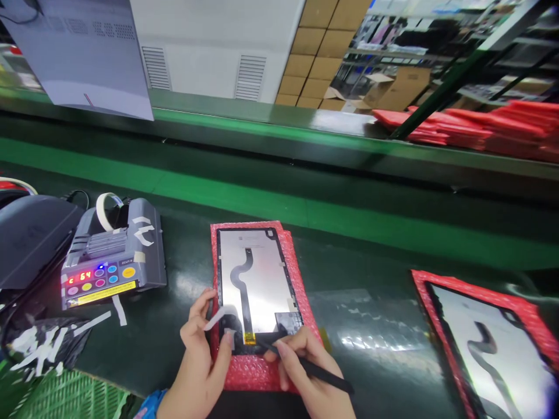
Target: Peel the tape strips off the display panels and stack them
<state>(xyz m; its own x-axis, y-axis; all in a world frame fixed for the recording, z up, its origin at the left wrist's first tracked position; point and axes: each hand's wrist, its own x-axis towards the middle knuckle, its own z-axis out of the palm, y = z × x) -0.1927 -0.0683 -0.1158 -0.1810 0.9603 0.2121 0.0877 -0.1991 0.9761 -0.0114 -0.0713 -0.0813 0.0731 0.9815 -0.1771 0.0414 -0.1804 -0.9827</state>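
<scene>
A tablet screen lies back side up on red bubble wrap, with a dark ribbon cable snaking down its silvery back to a yellow patch. My left hand grips the screen's lower left edge, thumb on the corner and fingers along the side. A curved whitish strip rises beside those fingers; whether they hold it I cannot tell. In my right hand is a slim black pen-like tool, pinched like a pencil, its tip close to the screen's bottom edge right of the yellow patch.
To the left stands a grey tape dispenser with a lit display, near cut white strips and a green basket. Another screen lies on red wrap at right. Red bubble bags are piled on the ledge behind.
</scene>
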